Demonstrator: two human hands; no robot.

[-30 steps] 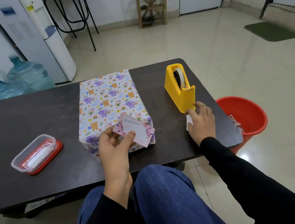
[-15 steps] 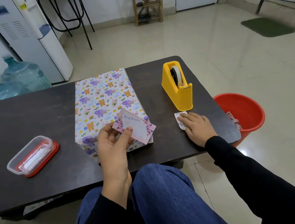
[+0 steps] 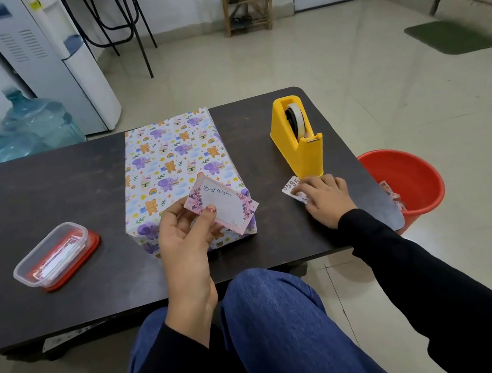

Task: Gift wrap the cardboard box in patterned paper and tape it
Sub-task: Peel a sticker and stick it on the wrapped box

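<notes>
The box [image 3: 175,169], wrapped in white paper with purple elephants and orange bears, lies in the middle of the dark table [image 3: 44,194]. My left hand [image 3: 185,238] pinches a small floral "Best Wishes" card [image 3: 225,207] over the box's near right corner. A yellow tape dispenser [image 3: 298,135] stands to the right of the box. Just in front of it my right hand [image 3: 324,196] rests with its fingers on a small white slip printed with numbers [image 3: 291,186] lying flat on the table.
A clear plastic container with a red lid [image 3: 54,255] sits on the table at the left. A red bucket [image 3: 412,178] holding paper scraps stands on the floor by the table's right edge. Water bottles [image 3: 33,127] and a dispenser [image 3: 53,55] stand behind.
My right hand has come away from the tape dispenser's front and settled lower on the table over the numbered slip. The left hand keeps the card in about the same place.
</notes>
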